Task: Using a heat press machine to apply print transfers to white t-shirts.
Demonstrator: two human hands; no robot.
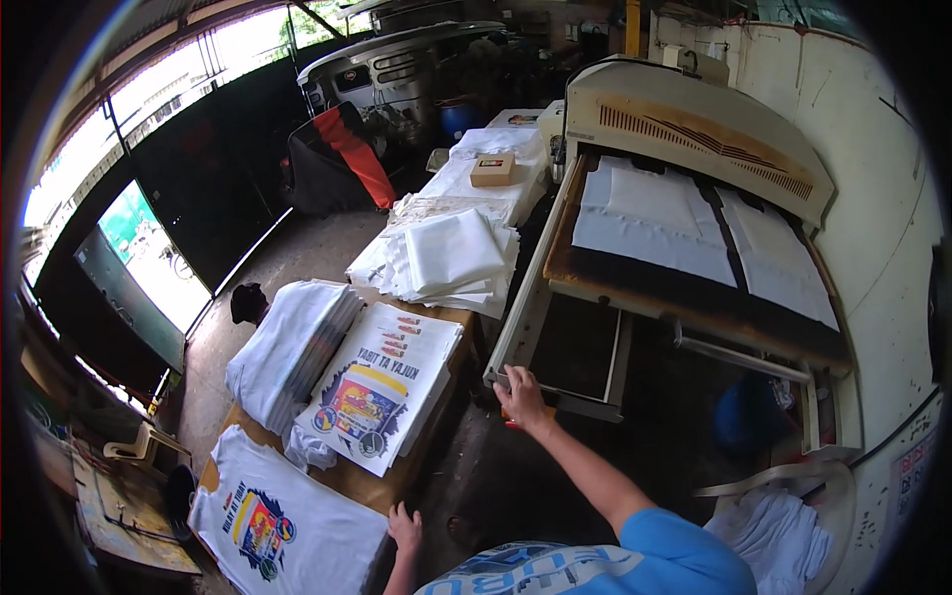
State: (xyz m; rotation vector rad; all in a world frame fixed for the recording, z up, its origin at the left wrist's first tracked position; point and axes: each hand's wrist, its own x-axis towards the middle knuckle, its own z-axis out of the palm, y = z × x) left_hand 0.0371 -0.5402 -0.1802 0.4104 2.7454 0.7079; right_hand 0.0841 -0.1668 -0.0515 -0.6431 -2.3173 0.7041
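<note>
My right hand (523,400) reaches out to the front left corner of the pale metal frame (585,405) of a large heat press (684,129), its fingers curled on the frame's edge. Something orange-red shows just below that hand. My left hand (405,528) is low, beside the edge of a white shirt (327,516) with a colourful print; its fingers are spread and hold nothing. White cloth pieces (645,233) lie flat on the press's dark bed. Between shirt and press sits a stack of printed white sheets (382,382).
Left of the printed stack is a pile of folded white shirts (288,342). Beyond it, more white sheets (451,253) and a small brown box (493,170) rest on a long table. At lower right a pale chair (838,506) holds white cloth. A vehicle stands at the back.
</note>
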